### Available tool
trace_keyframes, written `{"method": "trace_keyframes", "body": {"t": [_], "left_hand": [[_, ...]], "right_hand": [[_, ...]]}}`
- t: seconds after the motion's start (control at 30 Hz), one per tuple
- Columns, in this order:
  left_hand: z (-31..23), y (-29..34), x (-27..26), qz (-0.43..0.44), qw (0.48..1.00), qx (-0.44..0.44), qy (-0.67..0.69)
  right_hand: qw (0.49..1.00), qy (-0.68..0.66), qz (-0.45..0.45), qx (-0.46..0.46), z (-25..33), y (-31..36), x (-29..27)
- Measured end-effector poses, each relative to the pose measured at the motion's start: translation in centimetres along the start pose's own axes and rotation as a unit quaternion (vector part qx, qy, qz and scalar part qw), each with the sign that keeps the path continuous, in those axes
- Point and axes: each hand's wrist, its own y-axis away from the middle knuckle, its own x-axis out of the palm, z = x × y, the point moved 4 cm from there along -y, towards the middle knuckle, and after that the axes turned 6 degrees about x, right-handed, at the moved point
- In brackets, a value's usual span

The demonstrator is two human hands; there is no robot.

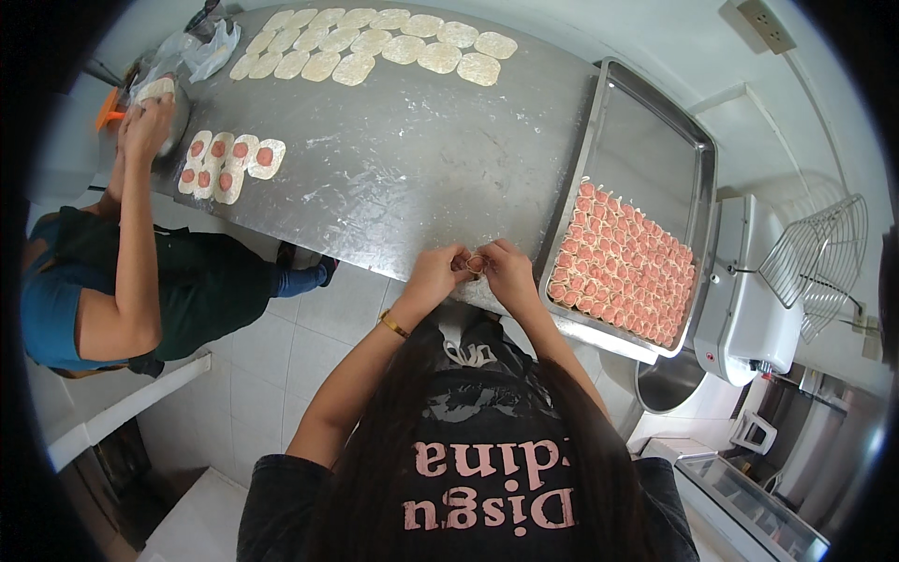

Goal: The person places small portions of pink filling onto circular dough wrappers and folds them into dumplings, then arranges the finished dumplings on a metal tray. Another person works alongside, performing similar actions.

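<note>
Between my fingertips, at the near edge of the steel table, is a small open-topped dumpling with pink filling showing. My left hand pinches it from the left, and my right hand closes on it from the right. To the right, a metal tray holds tight rows of similar dumplings over its near part. On the table's left lie several flat wrappers, each with a dab of pink filling. Plain floured wrappers are spread in rows along the far side.
At the left a co-worker's hand holds a wrapper over a metal bowl, beside a plastic bag. Beyond the tray stands a white mixer with a wire guard and a steel bowl.
</note>
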Motion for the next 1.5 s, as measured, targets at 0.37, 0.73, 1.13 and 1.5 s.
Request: {"method": "trace_keyframes", "body": {"t": [0.37, 0.73, 1.13, 1.5], "left_hand": [[-0.3, -0.3, -0.2, -0.005, 0.997, 0.070, -0.028], [-0.9, -0.6, -0.2, 0.000, 0.995, 0.083, -0.058], [-0.1, -0.5, 0.3, -0.008, 0.990, 0.101, -0.094], [-0.2, -0.8, -0.3, -0.014, 0.988, 0.142, -0.055]], "right_hand": [[1.000, 0.002, -0.003, 0.005, 0.0, 0.0, 0.0], [1.000, 0.012, -0.013, -0.001, 0.2, 0.0, -0.3], [0.999, 0.015, -0.034, -0.020, 0.4, 0.4, -0.6], [0.996, -0.043, -0.081, -0.023, 0.5, 0.4, 0.0]]}}
